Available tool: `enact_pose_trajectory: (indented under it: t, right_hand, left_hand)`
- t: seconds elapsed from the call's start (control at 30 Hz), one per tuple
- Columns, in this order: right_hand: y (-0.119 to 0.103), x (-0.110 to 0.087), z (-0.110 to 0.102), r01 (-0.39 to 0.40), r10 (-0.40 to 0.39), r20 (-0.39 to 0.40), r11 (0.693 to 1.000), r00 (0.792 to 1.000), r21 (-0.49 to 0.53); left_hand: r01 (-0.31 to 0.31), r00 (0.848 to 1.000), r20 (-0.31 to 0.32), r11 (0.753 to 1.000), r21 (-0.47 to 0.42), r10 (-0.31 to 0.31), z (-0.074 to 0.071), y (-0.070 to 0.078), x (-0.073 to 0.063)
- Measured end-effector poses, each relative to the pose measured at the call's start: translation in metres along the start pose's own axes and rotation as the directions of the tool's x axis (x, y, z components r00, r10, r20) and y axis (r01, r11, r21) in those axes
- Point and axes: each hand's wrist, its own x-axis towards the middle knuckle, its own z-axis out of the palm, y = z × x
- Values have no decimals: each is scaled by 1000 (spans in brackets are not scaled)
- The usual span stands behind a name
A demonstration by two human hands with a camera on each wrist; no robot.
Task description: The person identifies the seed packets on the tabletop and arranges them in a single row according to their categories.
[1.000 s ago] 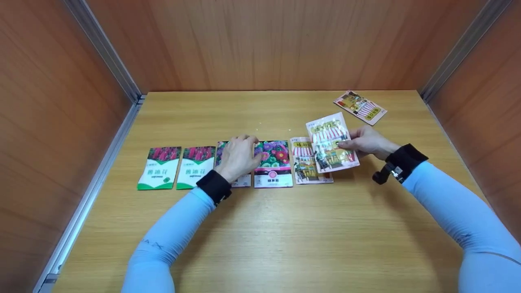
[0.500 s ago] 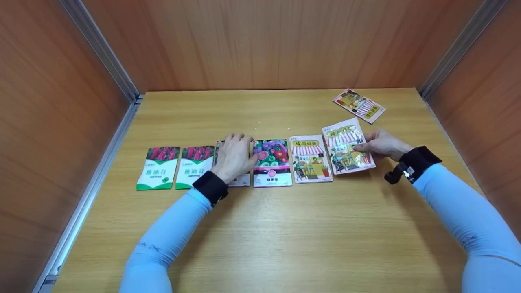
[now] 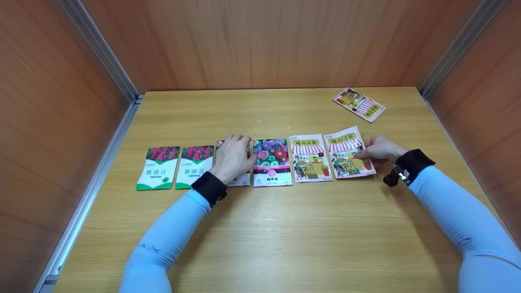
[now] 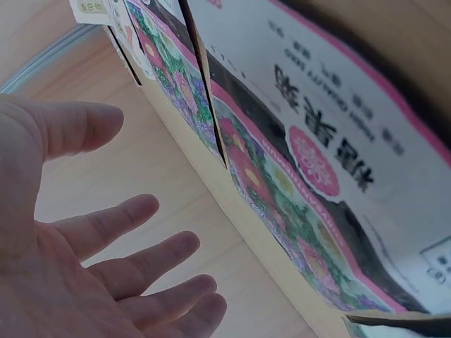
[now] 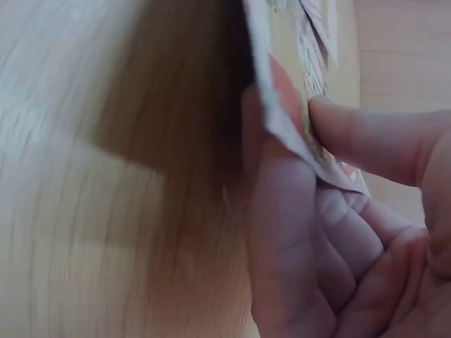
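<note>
My right hand (image 3: 381,148) pinches the right edge of a pink seed packet (image 3: 345,152) with a striped awning picture. In the right wrist view the thumb (image 5: 373,137) lies on its front and the fingers are behind it. The packet tilts slightly beside a matching packet (image 3: 310,158). My left hand (image 3: 232,158) hovers over an aster seed packet (image 3: 240,180), partly hiding it. Its fingers are spread and relaxed in the left wrist view, holding nothing. Another aster packet (image 3: 272,162) lies just right of that hand.
Two green-and-white seed packets (image 3: 158,169) lie at the left end of the row. One more pink packet (image 3: 359,104) lies askew at the back right. Wooden panels (image 3: 260,44) enclose the table's back and sides.
My right hand has carried the pink packet right and down, off the matching packet it overlapped, to the row's right end. My left hand has stayed nearly still.
</note>
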Motion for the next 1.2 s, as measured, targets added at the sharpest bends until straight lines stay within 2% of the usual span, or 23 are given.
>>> enact_pose_trajectory:
  t: [0.27,0.47,0.67,0.9,0.93,1.13,1.2]
  right_hand:
    - [-10,-6,7,-47,29,-104,984,994,-173]
    - [-17,-13,13,-63,2,-183,942,983,-328]
    - [-22,-18,17,-99,-3,-246,911,969,-400]
    - [-24,-23,19,-109,-125,-340,798,932,-593]
    - [-25,-23,19,-109,-132,-342,792,930,-601]
    - [-33,-23,17,-113,-108,-314,785,943,-609]
    - [-35,-22,15,-110,-116,-323,790,939,-604]
  left_hand:
    - [15,999,-30,1000,-16,-15,-3,-3,-1]
    - [15,999,-41,1000,-8,-15,-2,-6,-4]
    - [32,999,-41,999,-11,-32,-2,-7,-4]
    - [37,999,-33,999,-6,-37,-3,-6,-4]
    - [38,999,-33,999,-2,-38,-3,-6,-5]
    - [25,999,-47,1000,1,-25,-5,-3,-6]
    - [18,998,-55,1000,-9,-19,-5,-3,-6]
